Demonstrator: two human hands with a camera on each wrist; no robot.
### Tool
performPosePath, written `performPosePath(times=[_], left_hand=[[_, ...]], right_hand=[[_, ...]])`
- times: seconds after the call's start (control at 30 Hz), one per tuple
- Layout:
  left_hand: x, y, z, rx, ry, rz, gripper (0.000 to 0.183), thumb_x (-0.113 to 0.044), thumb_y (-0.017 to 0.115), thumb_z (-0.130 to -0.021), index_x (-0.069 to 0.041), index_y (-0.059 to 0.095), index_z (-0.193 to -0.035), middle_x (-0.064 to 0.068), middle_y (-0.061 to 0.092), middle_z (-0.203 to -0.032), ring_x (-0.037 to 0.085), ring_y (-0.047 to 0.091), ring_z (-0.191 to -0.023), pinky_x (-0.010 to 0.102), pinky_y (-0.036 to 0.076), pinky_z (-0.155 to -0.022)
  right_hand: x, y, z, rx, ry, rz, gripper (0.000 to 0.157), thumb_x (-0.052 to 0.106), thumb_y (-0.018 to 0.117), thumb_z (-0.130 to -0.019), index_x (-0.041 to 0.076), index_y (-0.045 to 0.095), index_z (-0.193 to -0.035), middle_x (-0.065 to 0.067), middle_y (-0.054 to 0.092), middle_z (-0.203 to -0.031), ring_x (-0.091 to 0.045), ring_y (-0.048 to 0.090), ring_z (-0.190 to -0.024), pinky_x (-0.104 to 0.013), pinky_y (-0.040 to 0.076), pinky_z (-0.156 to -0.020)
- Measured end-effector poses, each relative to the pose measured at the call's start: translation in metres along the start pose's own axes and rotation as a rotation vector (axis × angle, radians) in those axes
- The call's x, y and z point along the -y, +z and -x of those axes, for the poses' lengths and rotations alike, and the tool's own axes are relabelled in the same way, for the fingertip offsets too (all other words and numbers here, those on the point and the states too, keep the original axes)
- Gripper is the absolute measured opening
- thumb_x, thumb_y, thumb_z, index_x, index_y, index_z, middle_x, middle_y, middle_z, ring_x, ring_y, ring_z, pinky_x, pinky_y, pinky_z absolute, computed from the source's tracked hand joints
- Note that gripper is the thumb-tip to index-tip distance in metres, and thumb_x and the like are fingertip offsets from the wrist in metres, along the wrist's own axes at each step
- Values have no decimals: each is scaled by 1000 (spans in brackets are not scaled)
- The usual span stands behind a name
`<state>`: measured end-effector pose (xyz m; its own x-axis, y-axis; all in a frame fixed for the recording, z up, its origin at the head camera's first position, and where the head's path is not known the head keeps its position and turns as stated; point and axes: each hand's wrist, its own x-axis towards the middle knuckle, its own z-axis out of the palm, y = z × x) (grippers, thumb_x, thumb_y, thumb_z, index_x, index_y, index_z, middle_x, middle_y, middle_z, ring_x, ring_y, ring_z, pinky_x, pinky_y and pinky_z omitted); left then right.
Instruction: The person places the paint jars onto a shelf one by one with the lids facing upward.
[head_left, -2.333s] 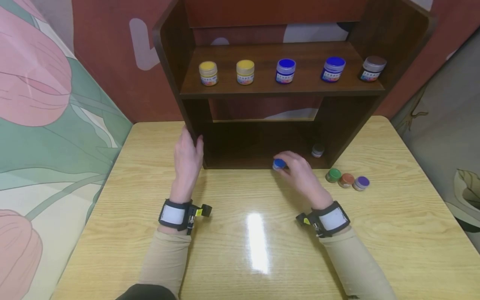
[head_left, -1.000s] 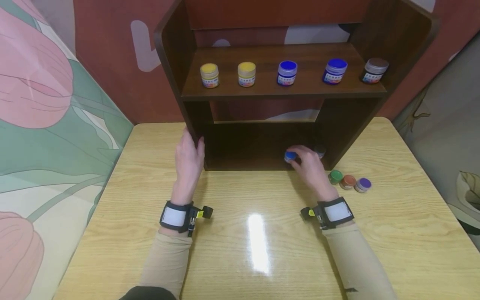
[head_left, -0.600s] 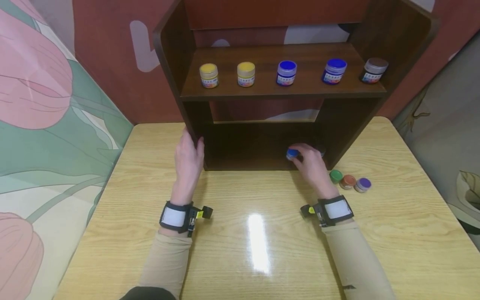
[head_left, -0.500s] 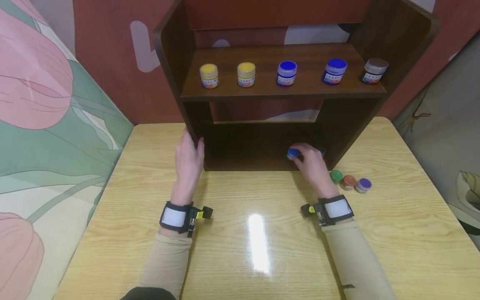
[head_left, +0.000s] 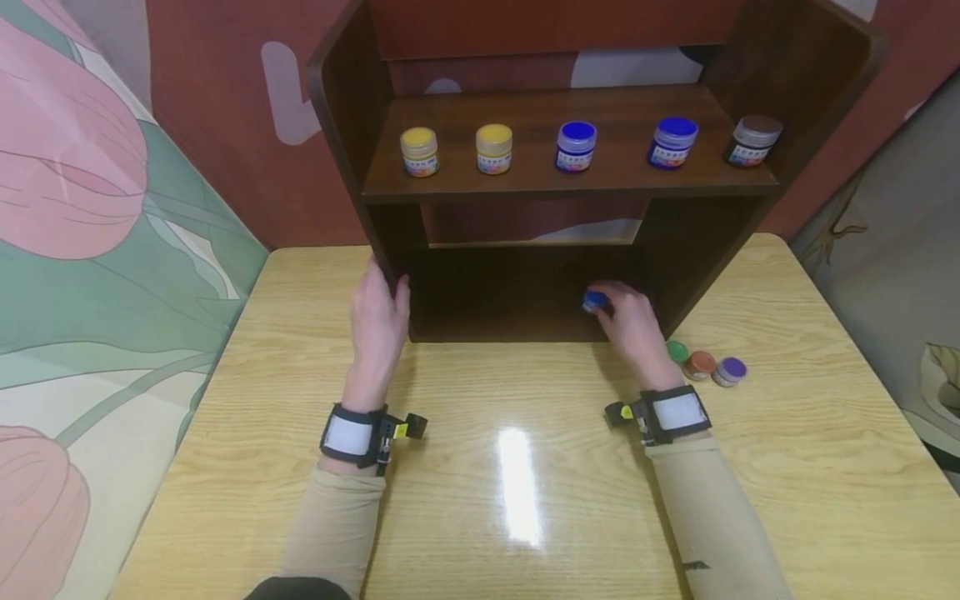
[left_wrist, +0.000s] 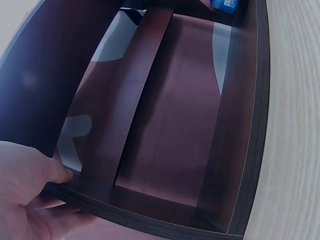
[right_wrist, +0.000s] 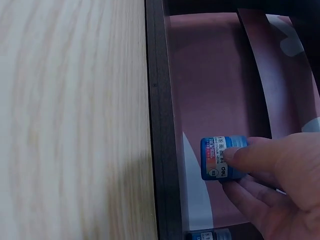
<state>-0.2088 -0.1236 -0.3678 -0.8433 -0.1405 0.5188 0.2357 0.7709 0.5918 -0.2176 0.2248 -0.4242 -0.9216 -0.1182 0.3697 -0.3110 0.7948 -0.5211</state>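
A small blue paint jar is pinched between the thumb and fingers of my right hand, inside the lower compartment of a dark brown shelf. The right wrist view shows the jar on its side in that picture, its printed label under the thumb. Another jar peeks in at that view's bottom edge; my hand hides it in the head view. My left hand grips the shelf's left side panel, thumb on the inner face and fingers around the outside.
On the upper board stand two yellow jars, two dark blue jars and a dark-lidded jar. Green, orange-brown and purple jars sit on the wooden table, right of the right hand.
My right hand has carried the blue jar rightward and deeper into the lower compartment, covering the dark jar seen there before. My left hand keeps its hold on the side panel.
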Motion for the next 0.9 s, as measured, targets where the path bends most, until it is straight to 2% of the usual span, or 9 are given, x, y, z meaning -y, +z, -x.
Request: performPosePath(times=[0.5,0.9], left_hand=[[1,1,-1,-11,4,9,37,-11,61,-98,6,52,-129,27,67,-116,43,66,-107,54,54,-90],[-1,-1,0,4,-4,4,37,-14,60,-99,5,51,-129,26,67,-116,42,67,-107,54,55,-90]], right_hand=[[-4,2,-1,20,-23,15,31,-4,69,-88,-3,66,-119,-25,65,-127,-44,63,-115,-55,50,-100],[-8,4,0,32,-8,19,32,-6,67,-88,-3,66,-120,-26,64,-128,-45,62,-116,-56,50,-100]])
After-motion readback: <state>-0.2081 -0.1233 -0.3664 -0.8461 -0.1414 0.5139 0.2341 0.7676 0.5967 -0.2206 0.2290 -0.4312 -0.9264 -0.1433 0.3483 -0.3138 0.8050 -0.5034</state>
